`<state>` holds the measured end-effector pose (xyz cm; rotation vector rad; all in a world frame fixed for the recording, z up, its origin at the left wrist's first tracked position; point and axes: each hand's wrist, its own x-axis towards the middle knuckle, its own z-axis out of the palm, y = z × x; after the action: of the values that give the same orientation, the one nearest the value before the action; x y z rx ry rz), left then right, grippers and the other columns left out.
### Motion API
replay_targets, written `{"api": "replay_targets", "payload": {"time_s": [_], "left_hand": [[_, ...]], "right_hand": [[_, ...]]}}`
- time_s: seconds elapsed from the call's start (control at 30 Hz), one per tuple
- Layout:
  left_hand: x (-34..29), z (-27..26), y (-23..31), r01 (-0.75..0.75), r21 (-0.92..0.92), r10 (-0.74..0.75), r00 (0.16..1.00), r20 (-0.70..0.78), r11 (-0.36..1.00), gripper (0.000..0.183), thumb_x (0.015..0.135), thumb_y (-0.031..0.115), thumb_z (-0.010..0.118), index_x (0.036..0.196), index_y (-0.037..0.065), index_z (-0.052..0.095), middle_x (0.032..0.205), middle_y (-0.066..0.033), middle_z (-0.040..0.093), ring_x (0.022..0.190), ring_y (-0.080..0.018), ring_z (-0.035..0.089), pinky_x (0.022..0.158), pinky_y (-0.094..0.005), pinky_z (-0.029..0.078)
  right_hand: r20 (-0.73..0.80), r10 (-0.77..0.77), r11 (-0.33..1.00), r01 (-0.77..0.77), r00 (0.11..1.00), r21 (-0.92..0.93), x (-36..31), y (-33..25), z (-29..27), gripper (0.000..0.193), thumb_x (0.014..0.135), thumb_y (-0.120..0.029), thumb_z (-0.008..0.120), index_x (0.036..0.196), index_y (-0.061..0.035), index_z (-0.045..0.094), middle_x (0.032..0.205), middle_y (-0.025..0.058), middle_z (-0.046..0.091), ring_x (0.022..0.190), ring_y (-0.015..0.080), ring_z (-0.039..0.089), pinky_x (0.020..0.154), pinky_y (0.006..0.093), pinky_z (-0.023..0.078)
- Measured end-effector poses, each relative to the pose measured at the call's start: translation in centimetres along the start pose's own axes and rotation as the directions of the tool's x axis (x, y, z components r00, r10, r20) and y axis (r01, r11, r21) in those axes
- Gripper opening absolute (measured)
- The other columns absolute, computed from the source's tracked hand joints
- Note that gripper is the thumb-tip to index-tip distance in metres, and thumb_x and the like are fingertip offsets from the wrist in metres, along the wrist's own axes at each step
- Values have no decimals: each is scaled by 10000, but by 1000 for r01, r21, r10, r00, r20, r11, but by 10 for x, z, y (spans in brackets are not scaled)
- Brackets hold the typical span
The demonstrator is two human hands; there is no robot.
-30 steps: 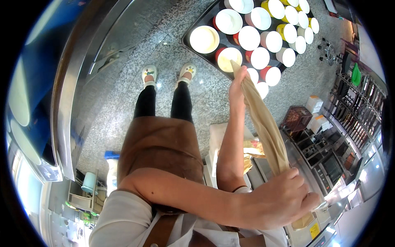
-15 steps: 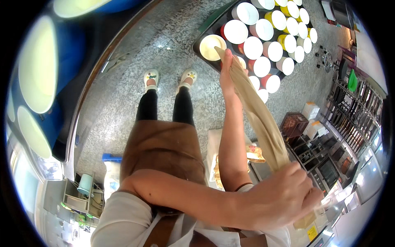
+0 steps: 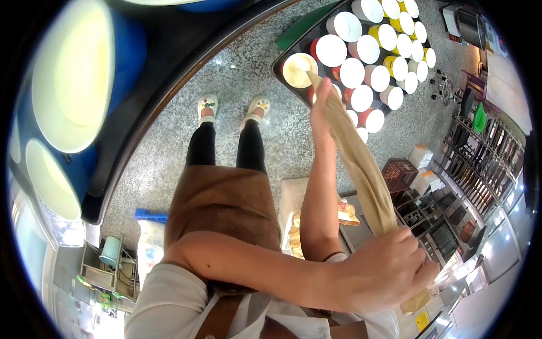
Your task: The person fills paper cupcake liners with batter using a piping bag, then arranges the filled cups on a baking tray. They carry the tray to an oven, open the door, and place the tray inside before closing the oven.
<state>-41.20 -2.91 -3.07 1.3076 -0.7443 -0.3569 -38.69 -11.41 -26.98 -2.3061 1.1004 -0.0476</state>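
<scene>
A long beige cloth piping bag (image 3: 364,169) stretches diagonally between my two hands. My left hand (image 3: 389,268), its arm crossing in front of my body, is closed in a fist around the bag's gathered upper end. Near the narrow tip, my right hand (image 3: 322,107) grips the bag, its fingers partly hidden behind the cloth. The tip is over a paper cup (image 3: 300,70) at the tray's near left corner, and pale cream-coloured mixture shows inside that cup. Several other paper cups (image 3: 331,51) with white insides stand on the dark tray (image 3: 280,69).
At the left, large blue cups with pale filling (image 3: 73,79) stand on a dark, curved-looking tray (image 3: 127,133). Speckled floor (image 3: 237,68) lies between the trays. A brown crate (image 3: 400,174) and a rack of trays (image 3: 480,155) are at the right. A blue-topped white bag (image 3: 151,240) is beside my apron.
The cup tray sits slightly further right and lower in view, and the left cups look larger. My right hand and the bag tip have shifted slightly right and down; both grips stay.
</scene>
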Motion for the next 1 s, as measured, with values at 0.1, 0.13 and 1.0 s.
{"api": "replay_targets", "payload": {"time_s": [0.1, 0.13, 1.0], "left_hand": [[-6, 12, 11, -16, -76, 15, 1000, -8, 997, 142, 789, 142, 583, 837, 58, 478, 674, -7, 428, 652, -153, 453, 661, -306, 353], [-8, 16, 12, -16, -95, 16, 1000, -3, 995, 143, 792, 142, 582, 842, 56, 479, 672, -5, 427, 653, -153, 455, 663, -306, 353], [-2, 36, -22, 106, -144, -91, 990, 103, 984, 130, 839, 123, 623, 873, 52, 519, 709, -10, 489, 693, -162, 499, 703, -316, 387]], "right_hand": [[-46, 132, 989, -129, 990, 67, -8, 17, -17, 615, 975, -626, 376, 1083, -117, 705, 895, 177, 694, 895, 350, 637, 869, 467, 450], [-31, 147, 987, -145, 989, 65, -9, 27, -21, 600, 981, -614, 379, 1082, -119, 704, 894, 175, 696, 884, 355, 640, 856, 468, 455], [61, -11, 971, 25, 998, -236, 1, 84, -22, 315, 995, -326, 511, 883, -66, 648, 768, 173, 639, 782, 351, 626, 702, 433, 455]]}}
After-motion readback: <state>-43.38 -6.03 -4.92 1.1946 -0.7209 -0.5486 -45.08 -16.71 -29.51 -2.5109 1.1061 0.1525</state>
